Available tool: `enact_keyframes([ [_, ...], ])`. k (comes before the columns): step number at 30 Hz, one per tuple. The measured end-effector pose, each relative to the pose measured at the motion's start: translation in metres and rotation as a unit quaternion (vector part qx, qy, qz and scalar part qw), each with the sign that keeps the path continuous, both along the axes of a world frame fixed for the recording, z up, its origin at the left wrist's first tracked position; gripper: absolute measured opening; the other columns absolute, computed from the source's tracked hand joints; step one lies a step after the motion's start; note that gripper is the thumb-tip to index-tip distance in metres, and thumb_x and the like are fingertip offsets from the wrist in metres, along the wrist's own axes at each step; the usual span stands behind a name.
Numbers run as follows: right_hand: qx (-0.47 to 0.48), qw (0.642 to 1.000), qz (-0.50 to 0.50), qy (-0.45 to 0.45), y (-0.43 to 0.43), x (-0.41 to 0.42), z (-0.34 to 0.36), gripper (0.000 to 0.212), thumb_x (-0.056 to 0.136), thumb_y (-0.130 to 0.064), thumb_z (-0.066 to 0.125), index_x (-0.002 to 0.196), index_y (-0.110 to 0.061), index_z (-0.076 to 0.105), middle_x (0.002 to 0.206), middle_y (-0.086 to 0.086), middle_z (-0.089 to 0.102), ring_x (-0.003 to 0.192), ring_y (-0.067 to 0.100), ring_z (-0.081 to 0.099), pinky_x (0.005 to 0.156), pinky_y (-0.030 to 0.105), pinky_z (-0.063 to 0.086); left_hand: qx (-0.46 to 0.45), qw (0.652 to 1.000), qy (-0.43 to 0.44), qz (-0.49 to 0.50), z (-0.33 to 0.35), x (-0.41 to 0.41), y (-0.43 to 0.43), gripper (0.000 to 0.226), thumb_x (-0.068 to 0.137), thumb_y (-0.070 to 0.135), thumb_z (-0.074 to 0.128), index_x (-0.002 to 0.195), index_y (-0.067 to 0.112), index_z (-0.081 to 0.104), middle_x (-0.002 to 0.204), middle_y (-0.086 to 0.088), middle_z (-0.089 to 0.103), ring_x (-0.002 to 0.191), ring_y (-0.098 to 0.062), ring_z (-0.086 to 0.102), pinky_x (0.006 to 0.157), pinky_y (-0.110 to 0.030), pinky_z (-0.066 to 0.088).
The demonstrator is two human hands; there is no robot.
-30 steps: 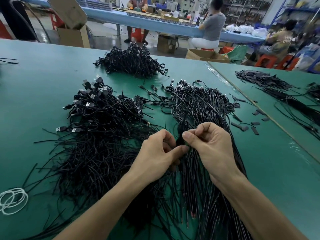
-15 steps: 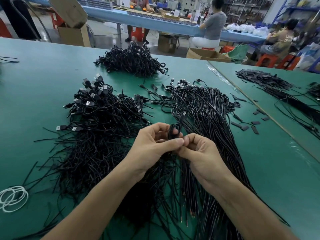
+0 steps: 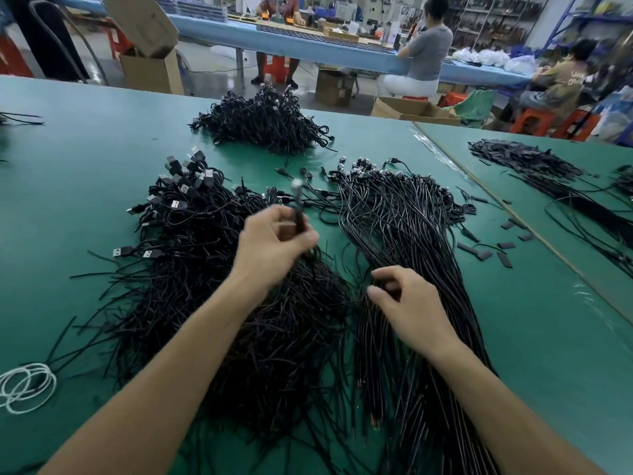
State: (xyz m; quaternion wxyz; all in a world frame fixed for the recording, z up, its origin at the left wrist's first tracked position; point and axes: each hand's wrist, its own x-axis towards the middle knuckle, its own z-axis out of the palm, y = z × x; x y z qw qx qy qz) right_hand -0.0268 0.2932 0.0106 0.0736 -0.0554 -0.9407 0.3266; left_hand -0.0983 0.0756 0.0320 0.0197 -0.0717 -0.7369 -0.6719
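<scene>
My left hand [image 3: 274, 241] grips a folded black USB cable [image 3: 297, 200], blurred by motion, its metal plug pointing up above the left pile of bundled cables [image 3: 191, 234]. My right hand [image 3: 407, 303] hovers lower, over the long straight black cables [image 3: 404, 234]; its thumb and fingers are curled and seem to pinch a cable end, though blur hides the contact. Both piles lie on the green table [image 3: 68, 166].
A third heap of black cables [image 3: 263, 121] sits farther back. Small black sleeve pieces [image 3: 493, 248] lie scattered at the right, near the seam to the adjoining table. A white cord coil [image 3: 24, 389] lies at the left edge. People sit at a blue bench behind.
The hands, joined on one folded cable before, have parted. My left hand carried the cable up and left over the left pile; my right hand dropped back to the straight cables.
</scene>
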Motion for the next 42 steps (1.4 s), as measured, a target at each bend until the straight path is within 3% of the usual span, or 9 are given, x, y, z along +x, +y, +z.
enact_keyframes([
  [4,0.207,0.976,0.012,-0.064,0.013,-0.002,-0.02,0.039,0.099,-0.035,0.055,0.136,-0.023,0.055,0.142,-0.004,0.047,0.131,0.022,0.041,0.106,0.037,0.037,-0.07,0.986,0.003,0.15,0.0,-0.051,-0.016,0.031,0.084,0.015,0.079,0.112,0.014,0.067,0.099,0.001,0.071,0.09,-0.014,0.07,0.088,-0.034,0.058],
  [11,0.182,0.982,-0.036,-0.02,0.01,-0.003,-0.022,0.029,0.101,-0.031,0.054,0.126,-0.019,0.059,0.115,0.001,0.059,0.104,0.019,0.055,0.089,0.03,0.047,-0.328,0.933,-0.032,0.146,-0.026,-0.084,-0.014,0.037,0.093,0.014,0.068,0.127,0.002,0.062,0.133,-0.018,0.05,0.104,-0.031,0.06,0.089,-0.035,0.049],
  [15,0.18,0.98,-0.068,-0.053,0.012,-0.006,-0.02,0.031,0.103,-0.031,0.049,0.13,-0.016,0.052,0.124,0.006,0.047,0.088,0.017,0.05,0.073,0.028,0.041,-0.351,0.923,-0.017,0.156,-0.026,-0.084,-0.006,0.051,0.099,0.03,0.059,0.143,0.006,0.049,0.139,-0.017,0.03,0.122,-0.035,0.046,0.111,-0.04,0.034],
  [21,0.224,0.969,-0.076,-0.064,0.019,-0.014,-0.015,0.015,0.102,-0.026,0.051,0.11,-0.016,0.059,0.107,0.004,0.059,0.091,0.019,0.054,0.073,0.028,0.043,-0.354,0.926,-0.035,0.129,-0.019,-0.083,-0.002,0.049,0.102,0.025,0.05,0.145,0.006,0.037,0.139,-0.019,0.033,0.117,-0.034,0.046,0.093,-0.038,0.038],
  [26,0.208,0.969,-0.097,-0.092,0.02,-0.02,-0.003,0.013,0.102,-0.017,0.048,0.105,-0.015,0.061,0.103,0.005,0.062,0.096,0.023,0.055,0.076,0.032,0.045,-0.359,0.915,0.104,0.151,-0.016,-0.062,0.005,0.034,0.094,0.01,0.06,0.127,0.017,0.06,0.125,-0.01,0.048,0.113,-0.023,0.047,0.088,-0.029,0.04],
  [31,0.218,0.971,-0.09,-0.045,0.02,-0.02,0.012,0.009,0.099,-0.011,0.049,0.101,-0.014,0.057,0.106,0.006,0.054,0.094,0.024,0.052,0.077,0.033,0.042,-0.319,0.934,0.15,-0.058,-0.014,-0.028,0.039,0.03,0.092,0.003,0.06,0.118,0.018,0.066,0.115,-0.004,0.062,0.107,-0.016,0.058,0.1,-0.033,0.05],
  [35,0.052,0.998,-0.029,-0.032,0.006,-0.017,0.029,0.01,0.099,-0.013,0.052,0.092,-0.016,0.059,0.093,0.002,0.061,0.083,0.018,0.052,0.064,0.022,0.034,-0.367,0.894,0.198,-0.165,-0.019,-0.008,0.068,0.049,0.093,0.019,0.064,0.139,0.031,0.052,0.133,-0.002,0.053,0.126,-0.02,0.042,0.113,-0.038,0.034],
  [38,0.003,0.999,0.039,-0.021,-0.01,-0.005,0.041,0.01,0.096,-0.023,0.057,0.088,-0.022,0.064,0.083,-0.007,0.065,0.079,0.009,0.059,0.061,0.016,0.04,-0.404,0.869,0.218,-0.183,-0.024,-0.007,0.077,0.028,0.094,0.022,0.056,0.121,0.021,0.065,0.132,-0.003,0.053,0.119,-0.027,0.042,0.104,-0.044,0.04],
  [42,0.067,0.994,0.065,0.061,-0.008,0.01,0.05,0.019,0.093,-0.036,0.064,0.083,-0.021,0.067,0.077,-0.011,0.062,0.074,-0.001,0.057,0.063,0.016,0.039,-0.321,0.926,0.192,-0.058,-0.034,-0.019,0.062,0.028,0.101,0.034,0.052,0.096,0.011,0.067,0.125,-0.004,0.057,0.113,-0.02,0.049,0.099,-0.035,0.042],
])
